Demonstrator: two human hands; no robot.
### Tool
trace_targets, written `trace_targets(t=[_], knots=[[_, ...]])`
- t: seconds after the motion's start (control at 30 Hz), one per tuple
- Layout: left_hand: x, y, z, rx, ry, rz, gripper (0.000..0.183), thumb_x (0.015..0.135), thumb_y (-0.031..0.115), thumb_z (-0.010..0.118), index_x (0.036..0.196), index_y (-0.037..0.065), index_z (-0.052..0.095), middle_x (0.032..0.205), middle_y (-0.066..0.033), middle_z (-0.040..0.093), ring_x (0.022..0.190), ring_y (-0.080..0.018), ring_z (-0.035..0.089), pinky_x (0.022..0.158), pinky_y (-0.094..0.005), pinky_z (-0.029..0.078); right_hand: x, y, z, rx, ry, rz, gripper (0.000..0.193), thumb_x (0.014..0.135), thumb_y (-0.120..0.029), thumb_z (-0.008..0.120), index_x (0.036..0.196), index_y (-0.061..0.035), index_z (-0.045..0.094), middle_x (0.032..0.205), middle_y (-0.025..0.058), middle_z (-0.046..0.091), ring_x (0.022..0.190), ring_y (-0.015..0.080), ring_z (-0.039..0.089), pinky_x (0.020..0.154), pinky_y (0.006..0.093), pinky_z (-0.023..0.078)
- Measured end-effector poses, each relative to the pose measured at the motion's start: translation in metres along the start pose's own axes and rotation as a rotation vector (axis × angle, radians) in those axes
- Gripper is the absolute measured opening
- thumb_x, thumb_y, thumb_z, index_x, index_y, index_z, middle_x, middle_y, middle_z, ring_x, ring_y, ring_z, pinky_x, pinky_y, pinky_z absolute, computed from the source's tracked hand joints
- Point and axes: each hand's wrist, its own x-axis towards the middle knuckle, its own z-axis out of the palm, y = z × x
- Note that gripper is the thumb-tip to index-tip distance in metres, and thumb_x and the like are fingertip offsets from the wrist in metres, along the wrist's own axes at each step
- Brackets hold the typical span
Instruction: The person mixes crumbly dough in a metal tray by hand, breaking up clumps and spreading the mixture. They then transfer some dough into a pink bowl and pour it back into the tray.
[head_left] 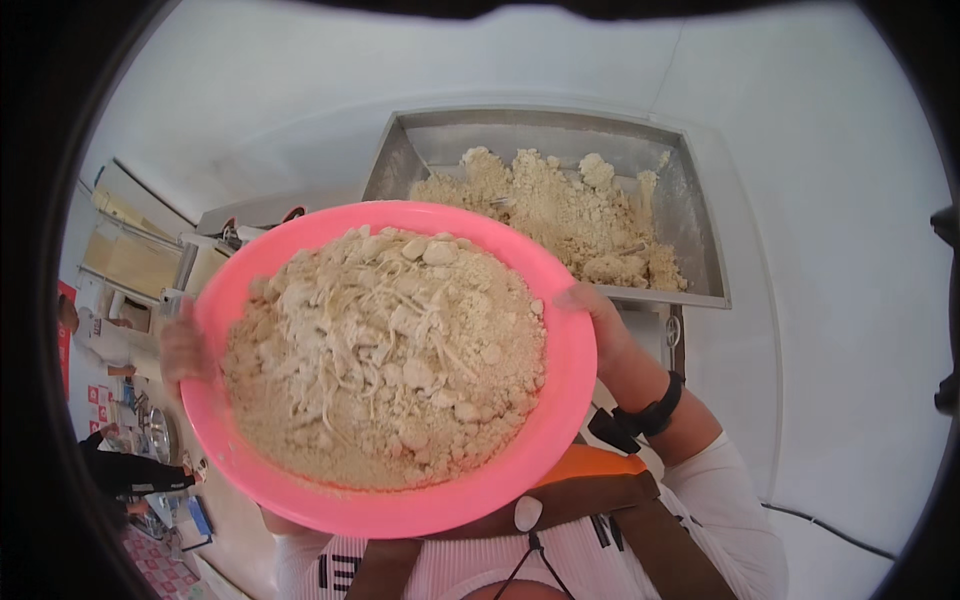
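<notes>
Left hand [182, 350] grips the pink basin [560, 400] at its left rim, right hand [598, 325] clamps the right — I see it heaped with crumbly dough [385, 355], metal trough [690, 215] just beyond, nearer my right.

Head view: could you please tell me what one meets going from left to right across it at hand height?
Left hand → pink bowl of crumbly dough → right hand → black wristband.

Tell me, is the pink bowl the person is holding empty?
No, the pink bowl, gripped by the left hand and right hand, is heaped with crumbly beige dough.
</notes>
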Motion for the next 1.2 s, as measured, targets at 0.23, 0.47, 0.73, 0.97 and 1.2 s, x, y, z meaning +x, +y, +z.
trace_targets(t=[0.23, 0.47, 0.73, 0.97, 1.2], knots=[[0.039, 0.016, -0.003, -0.016, -0.084, 0.089, 0.022, 0.091, 0.021, 0.060, 0.090, 0.005, 0.045, 0.090, -0.0035, 0.042, 0.088, -0.0177, 0.040, 0.093, -0.0305, 0.036, -0.013, -0.001, -0.010, -0.030, -0.127, 0.186, 0.049, 0.090, -0.030, 0.063, 0.128, 0.0004, 0.055, 0.117, 0.0110, 0.066, 0.102, 0.0206, 0.065, 0.091, 0.0357, 0.053], [0.064, 0.038, 0.004, -0.037, -0.134, 0.052, 0.026, 0.091, 0.021, 0.057, 0.077, 0.008, 0.040, 0.080, -0.0014, 0.035, 0.077, -0.0170, 0.033, 0.085, -0.0290, 0.033, -0.018, 0.005, -0.012, -0.092, -0.141, 0.306, 0.054, 0.100, -0.045, 0.055, 0.136, -0.0042, 0.051, 0.127, 0.0082, 0.062, 0.115, 0.0194, 0.060, 0.102, 0.0366, 0.047], [0.091, 0.040, 0.019, -0.155, -0.267, -0.022, 0.019, 0.093, 0.015, 0.051, 0.079, 0.008, 0.041, 0.081, 0.0003, 0.032, 0.077, -0.0125, 0.030, 0.071, -0.0253, 0.026, -0.056, -0.103, 0.010, -1.325, -0.300, 0.392, 0.050, 0.100, -0.044, 0.056, 0.125, -0.0011, 0.065, 0.104, 0.0126, 0.073, 0.088, 0.0187, 0.069, 0.075, 0.0339, 0.055], [0.114, 0.040, 0.038, -0.149, -0.349, -0.142, 0.011, 0.093, 0.010, 0.050, 0.084, 0.006, 0.044, 0.082, 0.0008, 0.033, 0.076, -0.0111, 0.030, 0.069, -0.0235, 0.024, -0.041, -0.234, 0.103, -1.668, -0.432, -0.195, 0.039, 0.093, -0.028, 0.067, 0.124, -0.0047, 0.066, 0.116, 0.0106, 0.069, 0.103, 0.0191, 0.066, 0.083, 0.0335, 0.053], [0.128, 0.031, 0.053, -0.148, -0.365, -0.202, 0.009, 0.095, 0.010, 0.049, 0.087, 0.005, 0.047, 0.085, 0.0016, 0.036, 0.078, -0.0084, 0.033, 0.070, -0.0213, 0.028, 0.020, -0.231, 0.168, -1.581, -1.204, -0.778, 0.059, 0.095, -0.032, 0.055, 0.138, 0.0075, 0.049, 0.133, 0.0266, 0.056, 0.119, 0.0361, 0.057, 0.098, 0.0393, 0.047]])
